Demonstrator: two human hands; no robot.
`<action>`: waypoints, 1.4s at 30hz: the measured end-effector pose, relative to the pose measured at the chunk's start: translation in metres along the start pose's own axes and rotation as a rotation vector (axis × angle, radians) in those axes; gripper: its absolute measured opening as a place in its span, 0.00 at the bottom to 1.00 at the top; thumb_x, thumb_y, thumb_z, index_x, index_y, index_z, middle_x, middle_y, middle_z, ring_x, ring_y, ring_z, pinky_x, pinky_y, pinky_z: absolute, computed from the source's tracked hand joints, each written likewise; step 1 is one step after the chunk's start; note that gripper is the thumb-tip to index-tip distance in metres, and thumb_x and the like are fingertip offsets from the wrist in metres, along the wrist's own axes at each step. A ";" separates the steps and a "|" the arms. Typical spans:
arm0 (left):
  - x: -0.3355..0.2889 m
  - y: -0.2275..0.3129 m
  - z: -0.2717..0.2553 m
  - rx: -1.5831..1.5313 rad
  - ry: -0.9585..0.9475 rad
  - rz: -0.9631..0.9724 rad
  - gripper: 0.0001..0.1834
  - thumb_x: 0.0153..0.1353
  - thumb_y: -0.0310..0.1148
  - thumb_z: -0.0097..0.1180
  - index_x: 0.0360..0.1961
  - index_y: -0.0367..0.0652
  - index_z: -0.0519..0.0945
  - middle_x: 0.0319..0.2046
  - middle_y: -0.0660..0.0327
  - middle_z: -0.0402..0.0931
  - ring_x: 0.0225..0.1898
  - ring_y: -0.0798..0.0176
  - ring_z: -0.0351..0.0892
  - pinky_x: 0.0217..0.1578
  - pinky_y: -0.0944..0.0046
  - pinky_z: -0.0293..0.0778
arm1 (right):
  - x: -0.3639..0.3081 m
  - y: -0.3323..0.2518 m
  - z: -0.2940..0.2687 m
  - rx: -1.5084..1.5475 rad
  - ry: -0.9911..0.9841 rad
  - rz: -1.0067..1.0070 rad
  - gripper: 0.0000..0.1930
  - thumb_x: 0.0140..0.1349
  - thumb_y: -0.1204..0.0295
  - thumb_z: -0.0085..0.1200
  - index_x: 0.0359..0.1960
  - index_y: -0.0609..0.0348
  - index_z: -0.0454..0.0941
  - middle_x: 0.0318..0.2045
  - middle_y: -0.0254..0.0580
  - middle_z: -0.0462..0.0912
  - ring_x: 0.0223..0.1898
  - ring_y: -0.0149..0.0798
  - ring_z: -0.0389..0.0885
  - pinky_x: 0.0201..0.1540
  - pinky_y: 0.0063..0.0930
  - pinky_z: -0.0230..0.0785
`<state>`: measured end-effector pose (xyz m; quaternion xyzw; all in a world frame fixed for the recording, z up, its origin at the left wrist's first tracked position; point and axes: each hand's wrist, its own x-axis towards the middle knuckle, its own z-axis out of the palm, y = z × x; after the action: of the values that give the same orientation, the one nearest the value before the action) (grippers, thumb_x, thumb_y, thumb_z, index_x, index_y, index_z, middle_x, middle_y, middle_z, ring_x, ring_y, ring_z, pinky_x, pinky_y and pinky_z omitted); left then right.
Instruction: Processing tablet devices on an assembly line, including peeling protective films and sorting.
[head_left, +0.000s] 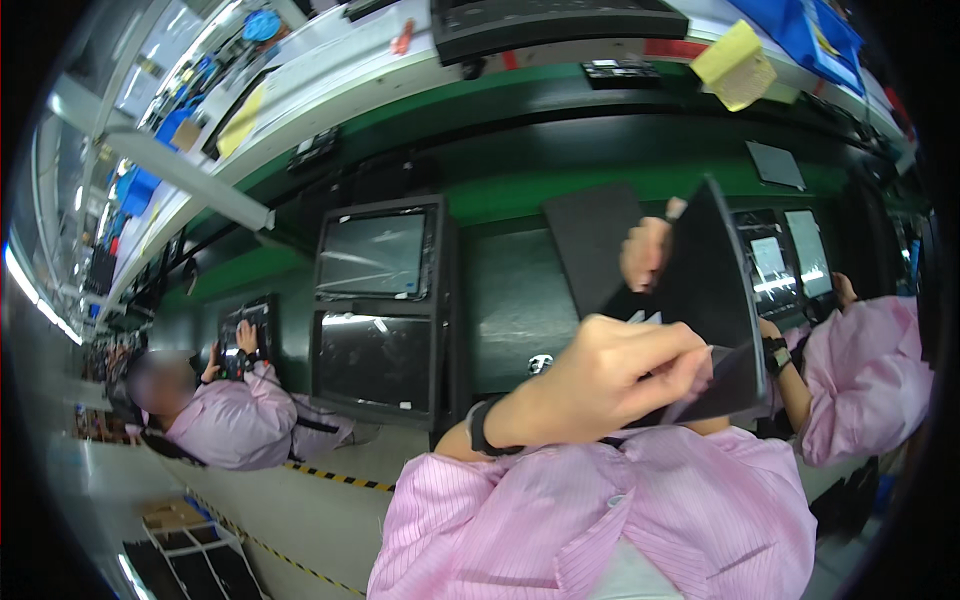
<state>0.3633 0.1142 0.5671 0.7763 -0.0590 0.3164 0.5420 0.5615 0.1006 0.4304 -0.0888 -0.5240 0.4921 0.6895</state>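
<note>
A thin black panel, like a laptop or tablet lid with a pale mark on it, stands tilted up in front of my chest. My left hand, with a dark band at its wrist, reaches across to its lower part. Those fingers are closed in a pinch beside a shiny, see-through patch that looks like film; I cannot make out exactly what is between them. My right hand is curled at the panel's far left edge, gripping it, with its forearm mostly hidden behind the panel.
A black foam tray with two film-covered screens lies left on the green bench. Beyond my hands rests a dark grey board. Co-workers in pink sit at left and right. A shelf with a yellow cloth runs along the back.
</note>
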 end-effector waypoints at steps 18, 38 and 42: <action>-0.029 -0.053 -0.023 -0.054 0.543 -0.491 0.20 0.67 0.35 0.39 0.20 0.35 0.71 0.13 0.58 0.71 0.11 0.68 0.71 0.10 0.76 0.62 | 0.056 -0.018 0.007 0.338 -0.408 -0.405 0.32 0.67 0.64 0.04 0.20 0.59 0.67 0.19 0.48 0.71 0.21 0.45 0.72 0.34 0.33 0.69; -0.012 0.013 0.007 0.687 -0.146 0.709 0.11 0.43 0.32 0.58 0.27 0.36 0.78 0.19 0.59 0.74 0.20 0.62 0.76 0.20 0.69 0.71 | 0.032 -0.063 0.016 -0.330 0.401 -0.316 0.31 0.70 0.64 0.12 0.09 0.55 0.61 0.08 0.43 0.64 0.11 0.37 0.62 0.19 0.24 0.66; -0.002 0.001 -0.010 0.033 -0.159 -0.101 0.32 0.51 0.59 0.48 0.31 0.33 0.76 0.29 0.55 0.75 0.30 0.58 0.75 0.30 0.65 0.71 | 0.047 -0.058 0.052 -0.541 0.748 -0.595 0.28 0.69 0.67 0.27 0.05 0.53 0.57 0.04 0.36 0.59 0.07 0.27 0.52 0.12 0.19 0.50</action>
<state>0.3571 0.1220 0.5690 0.8097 -0.0576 0.2269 0.5381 0.5520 0.0875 0.5196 -0.2795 -0.3535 0.0587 0.8908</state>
